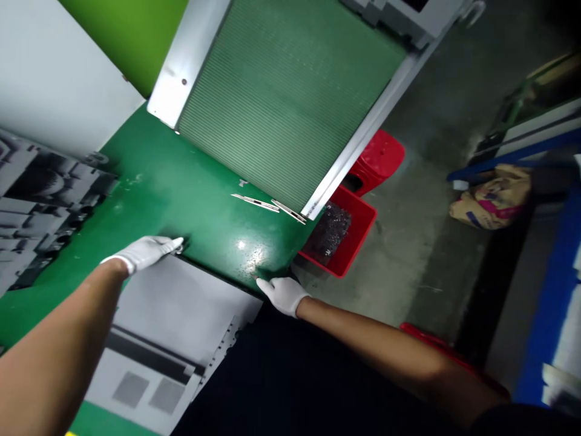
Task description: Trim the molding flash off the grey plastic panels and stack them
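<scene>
My left hand (149, 251), in a white glove, reaches to the far corner of a grey plastic panel (181, 303). Its fingers are together, and a small shiny piece (178, 249) shows under the fingertips. My right hand (284, 295), gloved too, is closed at the panel's right end, above the green tabletop (209, 212). At its fingertips there is a tiny dark speck; whether it is held I cannot make out. Two slim craft knives (256, 203) and a small metal piece (243, 182) lie on the tabletop beyond the hands.
A conveyor with a ribbed green belt (290, 103) ends over the table. To its right stands a red bin (358, 233) of small dark parts, beside a red stool (384, 154). Several grey moulded parts (45, 206) are at left. A brown sack (494, 197) lies farther right.
</scene>
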Available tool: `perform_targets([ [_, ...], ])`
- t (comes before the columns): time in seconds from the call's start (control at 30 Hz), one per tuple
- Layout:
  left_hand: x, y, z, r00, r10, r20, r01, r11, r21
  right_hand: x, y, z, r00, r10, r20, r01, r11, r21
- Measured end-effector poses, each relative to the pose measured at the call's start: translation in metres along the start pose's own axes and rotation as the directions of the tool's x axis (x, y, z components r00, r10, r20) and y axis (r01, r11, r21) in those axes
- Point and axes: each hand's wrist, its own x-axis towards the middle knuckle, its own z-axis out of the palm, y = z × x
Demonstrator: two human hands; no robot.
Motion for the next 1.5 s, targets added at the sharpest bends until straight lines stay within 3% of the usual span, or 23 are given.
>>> perform_targets([
  [0.07,0.002,-0.001,0.006,0.998,0.028,0.052,-0.023,0.996,-0.086,0.011,-0.017,-0.002,1.0,-0.018,0.01,0.018,1.0,-0.012],
  [0.23,0.017,0.003,0.02,0.999,-0.007,0.043,0.012,0.994,-0.109,0.053,-0.071,-0.004,0.992,-0.109,0.065,0.114,0.991,-0.064],
  [0.37,0.021,-0.007,0.018,0.994,0.032,0.108,-0.018,0.991,-0.131,0.09,-0.118,0.0,0.979,-0.164,0.119,0.179,0.976,-0.127],
  [0.53,0.015,-0.022,0.014,0.978,0.133,0.163,-0.07,0.937,-0.343,0.118,-0.158,0.006,0.974,-0.17,0.151,0.196,0.965,-0.176],
  [0.87,0.012,-0.03,0.015,0.973,0.156,0.17,-0.082,0.922,-0.378,0.129,-0.167,0.016,0.973,-0.219,0.075,0.23,0.944,-0.235],
  [1.07,0.009,-0.03,0.016,0.974,0.151,0.171,-0.071,0.914,-0.4,0.131,-0.173,0.013,0.972,-0.218,0.087,0.234,0.926,-0.296],
  [1.33,0.016,-0.036,0.025,0.982,0.144,0.12,-0.072,0.881,-0.468,0.138,-0.176,0.005,0.931,-0.341,0.13,0.364,0.835,-0.414],
  [1.5,0.013,-0.036,0.025,0.987,0.129,0.101,-0.055,0.84,-0.54,0.136,-0.178,0.004,0.968,-0.214,0.13,0.245,0.912,-0.329],
])
